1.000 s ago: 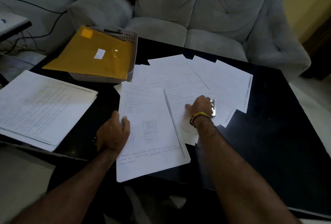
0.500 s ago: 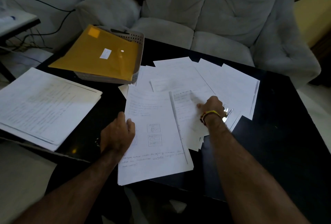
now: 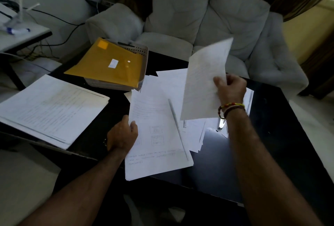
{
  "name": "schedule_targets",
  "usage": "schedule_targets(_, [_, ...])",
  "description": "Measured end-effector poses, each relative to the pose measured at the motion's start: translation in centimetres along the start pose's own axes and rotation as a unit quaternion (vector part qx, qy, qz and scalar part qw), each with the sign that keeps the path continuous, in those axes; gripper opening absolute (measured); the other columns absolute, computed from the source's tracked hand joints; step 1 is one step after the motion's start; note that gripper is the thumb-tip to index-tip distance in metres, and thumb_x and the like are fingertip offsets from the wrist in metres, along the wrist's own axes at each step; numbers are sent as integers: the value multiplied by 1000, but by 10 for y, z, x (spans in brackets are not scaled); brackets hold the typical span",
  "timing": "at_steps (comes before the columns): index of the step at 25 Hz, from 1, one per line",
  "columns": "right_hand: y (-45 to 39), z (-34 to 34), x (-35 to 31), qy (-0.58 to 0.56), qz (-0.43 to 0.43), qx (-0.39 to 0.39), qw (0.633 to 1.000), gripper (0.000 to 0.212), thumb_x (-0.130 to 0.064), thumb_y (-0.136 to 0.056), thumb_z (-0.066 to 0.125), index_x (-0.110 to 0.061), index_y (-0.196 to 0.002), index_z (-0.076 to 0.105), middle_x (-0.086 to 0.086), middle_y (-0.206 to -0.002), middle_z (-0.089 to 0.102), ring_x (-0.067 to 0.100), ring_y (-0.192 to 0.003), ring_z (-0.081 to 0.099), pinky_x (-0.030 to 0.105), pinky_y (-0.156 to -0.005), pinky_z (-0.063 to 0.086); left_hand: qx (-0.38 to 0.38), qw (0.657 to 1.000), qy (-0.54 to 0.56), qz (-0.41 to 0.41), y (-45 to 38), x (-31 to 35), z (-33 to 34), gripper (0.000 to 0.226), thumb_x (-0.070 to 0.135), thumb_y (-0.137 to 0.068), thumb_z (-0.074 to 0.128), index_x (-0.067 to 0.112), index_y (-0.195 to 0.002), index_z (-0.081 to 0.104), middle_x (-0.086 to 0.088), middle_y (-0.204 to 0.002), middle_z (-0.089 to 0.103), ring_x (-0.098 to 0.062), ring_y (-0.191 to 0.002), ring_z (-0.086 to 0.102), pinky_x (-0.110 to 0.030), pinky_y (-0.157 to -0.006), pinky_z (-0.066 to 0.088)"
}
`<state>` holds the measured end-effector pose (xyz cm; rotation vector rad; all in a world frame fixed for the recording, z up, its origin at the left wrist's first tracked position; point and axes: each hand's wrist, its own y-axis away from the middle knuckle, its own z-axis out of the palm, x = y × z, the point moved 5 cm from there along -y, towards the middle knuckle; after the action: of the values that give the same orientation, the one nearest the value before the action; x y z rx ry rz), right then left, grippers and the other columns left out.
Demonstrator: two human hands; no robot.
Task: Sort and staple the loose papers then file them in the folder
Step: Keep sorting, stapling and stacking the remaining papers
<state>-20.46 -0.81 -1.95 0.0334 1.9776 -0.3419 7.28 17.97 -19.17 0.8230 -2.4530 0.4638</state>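
Observation:
My right hand (image 3: 230, 90) holds a single white sheet (image 3: 204, 81) lifted above the table, pinched at its right edge and tilted upright. My left hand (image 3: 122, 134) grips the left edge of a paper stack (image 3: 157, 135) with handwriting and small box diagrams, lying on the black table (image 3: 271, 144). More loose papers (image 3: 166, 84) are spread behind and beside that stack. A yellow folder (image 3: 108, 64) rests on top of a grey basket (image 3: 142, 57). A shiny stapler (image 3: 221, 123) shows just below my right wrist, mostly hidden.
A second thick stack of papers (image 3: 52, 106) lies at the table's left edge. A grey sofa (image 3: 198, 23) stands behind the table. A small side table (image 3: 19, 34) with cables is at far left.
My right hand left the spread papers and lifted one sheet up into the air. My left hand stayed on the stack's left edge. The camera view tilted up.

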Motion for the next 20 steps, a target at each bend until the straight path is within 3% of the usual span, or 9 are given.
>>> schedule_targets(2, [9, 6, -13, -115, 24, -45, 992, 12, -15, -82, 74, -5, -88, 70, 7, -83, 69, 14, -67, 61, 28, -62, 53, -9, 999, 33, -17, 0, -3, 0, 21, 34, -94, 48, 15, -100, 53, -7, -93, 67, -23, -73, 61, -34, -64, 51])
schedule_targets(4, [33, 28, 3, -203, 130, -126, 962, 7, -6, -82, 73, -3, -86, 68, 16, -95, 69, 21, -73, 63, 32, -69, 54, -9, 998, 54, -27, 2, -6, -4, 24, 34, -93, 51, 14, -107, 54, -9, -97, 67, -28, -80, 63, -36, -69, 51])
schedule_targets(6, [59, 42, 37, -129, 209, -178, 953, 10, -7, -82, 74, -2, -85, 66, 13, -103, 67, 21, -82, 60, 30, -76, 49, -10, 997, 63, -30, 3, -8, -8, 27, 34, -92, 53, 14, -111, 54, -12, -100, 67, -34, -87, 63, -37, -71, 49])
schedule_targets(9, [91, 44, 89, 59, 237, -213, 946, 25, -10, -78, 78, 4, -93, 63, 2, -87, 61, 16, -84, 53, 29, -73, 46, -16, 997, 67, -29, 2, -9, -8, 29, 35, -93, 50, 14, -114, 54, -12, -101, 67, -35, -90, 63, -35, -70, 45])
schedule_targets(11, [111, 47, 110, 118, 222, -243, 937, 25, -10, -73, 80, -7, -65, 57, -8, -55, 54, 15, -65, 50, 30, -59, 43, -5, 997, 78, -30, 1, -8, -7, 26, 35, -97, 43, 15, -110, 55, -13, -101, 67, -37, -91, 62, -36, -70, 44])
schedule_targets(13, [119, 56, 123, 160, 204, -246, 934, 37, -19, -68, 83, -14, -53, 49, -7, -48, 47, 16, -56, 46, 26, -56, 38, 0, 992, 120, -48, 1, -7, -7, 32, 38, -101, 34, 16, -105, 57, -15, -102, 67, -39, -94, 61, -39, -73, 44])
schedule_targets(15, [120, 68, 126, 213, 175, -247, 929, 40, -29, -68, 81, -17, -57, 45, -3, -61, 48, 18, -62, 47, 25, -60, 37, -3, 990, 133, -37, 2, -9, -7, 39, 50, -98, 34, 21, -108, 57, -9, -104, 69, -36, -96, 62, -40, -77, 49])
schedule_targets(17, [120, 76, 124, 270, 164, -244, 917, 32, -42, -70, 77, -18, -78, 57, 1, -83, 60, 23, -82, 58, 26, -73, 43, -23, 993, 114, -25, 2, -10, -6, 39, 54, -91, 47, 24, -116, 55, -1, -107, 69, -30, -96, 64, -39, -79, 52])
schedule_targets(20, [122, 85, 126, 312, 184, -239, 901, 66, -58, -67, 74, -13, -113, 58, 7, -113, 64, 32, -109, 60, 39, -92, 49, -36, 996, 76, -30, 2, -8, -4, 39, 40, -90, 57, 22, -123, 52, -3, -112, 68, -29, -98, 63, -36, -80, 51])
